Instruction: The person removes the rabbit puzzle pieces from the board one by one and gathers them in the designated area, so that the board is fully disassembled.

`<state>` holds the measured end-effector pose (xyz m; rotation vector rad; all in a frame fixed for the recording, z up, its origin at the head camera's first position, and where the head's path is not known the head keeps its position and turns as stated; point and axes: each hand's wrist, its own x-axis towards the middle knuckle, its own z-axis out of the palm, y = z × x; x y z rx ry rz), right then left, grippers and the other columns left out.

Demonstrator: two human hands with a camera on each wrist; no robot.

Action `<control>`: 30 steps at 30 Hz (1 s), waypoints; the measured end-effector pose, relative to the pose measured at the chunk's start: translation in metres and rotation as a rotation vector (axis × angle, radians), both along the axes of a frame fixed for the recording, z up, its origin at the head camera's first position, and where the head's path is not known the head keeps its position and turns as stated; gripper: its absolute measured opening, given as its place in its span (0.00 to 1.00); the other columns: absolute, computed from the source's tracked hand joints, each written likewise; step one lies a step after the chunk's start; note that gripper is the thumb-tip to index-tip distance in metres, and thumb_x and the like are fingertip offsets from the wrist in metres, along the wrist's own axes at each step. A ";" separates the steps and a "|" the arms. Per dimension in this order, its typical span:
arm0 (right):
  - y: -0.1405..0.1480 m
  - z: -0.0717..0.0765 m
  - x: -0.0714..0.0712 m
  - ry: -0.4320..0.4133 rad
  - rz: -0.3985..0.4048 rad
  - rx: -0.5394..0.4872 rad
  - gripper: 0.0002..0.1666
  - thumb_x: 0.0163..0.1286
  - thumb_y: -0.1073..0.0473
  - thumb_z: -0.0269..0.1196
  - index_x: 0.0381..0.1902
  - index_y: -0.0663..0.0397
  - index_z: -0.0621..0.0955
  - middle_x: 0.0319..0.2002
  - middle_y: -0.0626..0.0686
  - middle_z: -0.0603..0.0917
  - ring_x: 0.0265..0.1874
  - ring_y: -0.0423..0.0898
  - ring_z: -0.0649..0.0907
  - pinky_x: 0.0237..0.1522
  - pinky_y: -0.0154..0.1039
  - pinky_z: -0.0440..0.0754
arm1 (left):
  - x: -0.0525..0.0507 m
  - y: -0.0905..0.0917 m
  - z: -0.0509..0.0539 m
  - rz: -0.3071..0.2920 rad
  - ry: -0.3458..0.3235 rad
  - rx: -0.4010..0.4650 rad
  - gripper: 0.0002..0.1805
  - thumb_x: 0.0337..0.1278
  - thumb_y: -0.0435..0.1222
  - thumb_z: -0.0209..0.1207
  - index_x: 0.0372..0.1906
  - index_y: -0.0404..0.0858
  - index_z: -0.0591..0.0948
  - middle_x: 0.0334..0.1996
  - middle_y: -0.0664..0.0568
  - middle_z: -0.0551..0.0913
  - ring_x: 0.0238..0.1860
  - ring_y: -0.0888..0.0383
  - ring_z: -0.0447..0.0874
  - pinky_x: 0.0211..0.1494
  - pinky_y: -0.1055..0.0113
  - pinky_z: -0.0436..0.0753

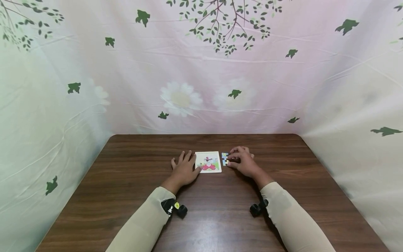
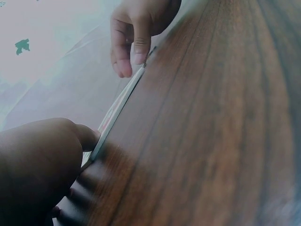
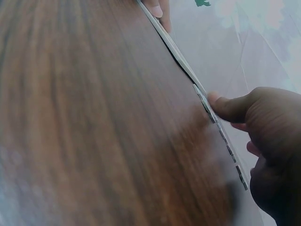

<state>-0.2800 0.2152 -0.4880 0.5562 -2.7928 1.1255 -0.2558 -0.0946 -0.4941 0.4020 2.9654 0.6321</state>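
A white-framed picture board (image 1: 208, 162), showing a cartoon figure in red and pink, lies flat on the table. My left hand (image 1: 184, 169) rests at its left side with fingers spread, the thumb over the lower left corner. Just right of the board, separated by a small gap, are several joined puzzle pieces (image 1: 224, 159) in blue and yellow. My right hand (image 1: 244, 161) touches them with thumb and bent fingers, which partly hide them. In the right wrist view, the right thumb (image 3: 230, 107) lies at the edge of the thin pieces (image 3: 225, 136).
The brown wooden table (image 1: 201, 203) has rounded far corners. A pale cloth (image 1: 201, 77) printed with leaves, flowers and green birds hangs behind it and on both sides. Black wrist devices are strapped over both light sleeves (image 1: 146, 218).
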 end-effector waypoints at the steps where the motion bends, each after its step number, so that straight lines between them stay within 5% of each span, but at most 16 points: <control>1: 0.000 0.001 0.000 0.003 0.000 -0.006 0.11 0.70 0.59 0.77 0.49 0.55 0.93 0.64 0.58 0.80 0.75 0.65 0.64 0.67 0.69 0.51 | 0.000 0.000 0.000 0.000 -0.008 -0.004 0.40 0.82 0.58 0.53 0.89 0.47 0.61 0.91 0.44 0.52 0.91 0.37 0.42 0.83 0.20 0.42; 16: -0.024 0.002 -0.005 0.062 0.036 0.002 0.11 0.73 0.60 0.75 0.51 0.54 0.92 0.62 0.58 0.83 0.68 0.62 0.70 0.62 0.62 0.59 | -0.003 0.002 -0.001 0.003 -0.010 -0.008 0.41 0.83 0.58 0.53 0.89 0.48 0.59 0.91 0.46 0.51 0.92 0.38 0.40 0.83 0.21 0.41; 30: -0.063 0.003 -0.007 0.058 0.089 0.063 0.12 0.76 0.54 0.73 0.52 0.51 0.92 0.44 0.47 0.88 0.51 0.48 0.82 0.60 0.60 0.65 | -0.002 0.000 -0.003 0.007 -0.002 0.003 0.40 0.83 0.57 0.53 0.89 0.46 0.61 0.90 0.44 0.53 0.92 0.37 0.41 0.83 0.20 0.41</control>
